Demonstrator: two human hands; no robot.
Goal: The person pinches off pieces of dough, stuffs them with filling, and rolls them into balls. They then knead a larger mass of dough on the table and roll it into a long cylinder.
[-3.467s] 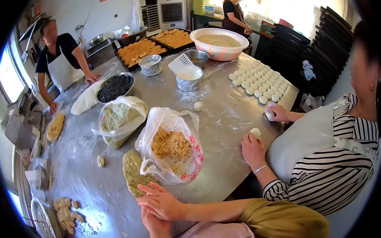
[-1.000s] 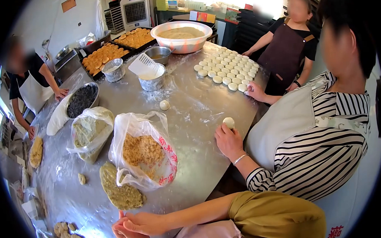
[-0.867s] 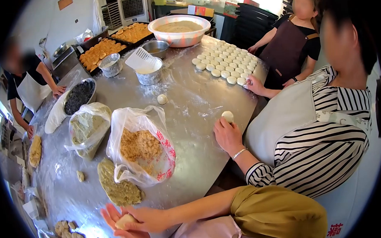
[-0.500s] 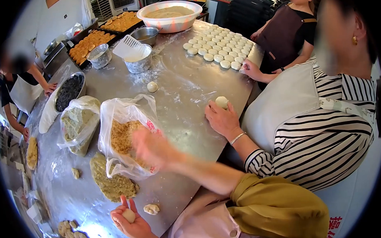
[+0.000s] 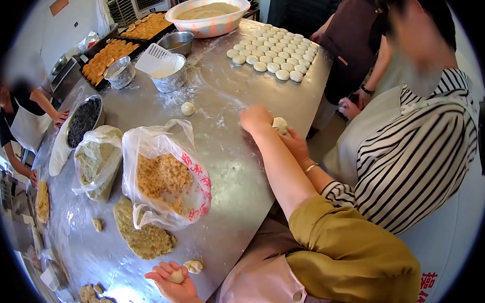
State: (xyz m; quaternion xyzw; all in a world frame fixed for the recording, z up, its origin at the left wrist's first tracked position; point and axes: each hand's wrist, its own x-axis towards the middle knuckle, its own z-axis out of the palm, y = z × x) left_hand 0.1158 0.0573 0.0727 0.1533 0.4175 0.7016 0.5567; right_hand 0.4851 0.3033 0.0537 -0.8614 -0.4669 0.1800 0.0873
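Note:
My left hand (image 5: 169,282) is at the bottom of the view, palm up, fingers curled round a pale dough ball (image 5: 176,276). Just beside it on the table lies a small lump of dough (image 5: 193,266). My right arm reaches out across the steel table. At its end my right hand (image 5: 256,119) is bent down with the fingers curled under; what they hold, if anything, is hidden. Right of it, a white dough ball (image 5: 279,125) sits by a co-worker's hand (image 5: 295,144). Crumbly brown filling (image 5: 163,178) lies in an open plastic bag (image 5: 198,180), near a greenish mass of paste (image 5: 138,230).
Rows of dough rounds (image 5: 282,54) cover the far right of the table. Metal tubs (image 5: 168,79), a large basin (image 5: 209,27), trays of baked pastries (image 5: 108,57) and a pan of dark filling (image 5: 85,120) stand further back. Co-workers stand at left and right.
My right hand has moved from over the bag of filling, forward and right, to beside the co-worker's hand. My left hand's fingers have curled in more round the dough ball.

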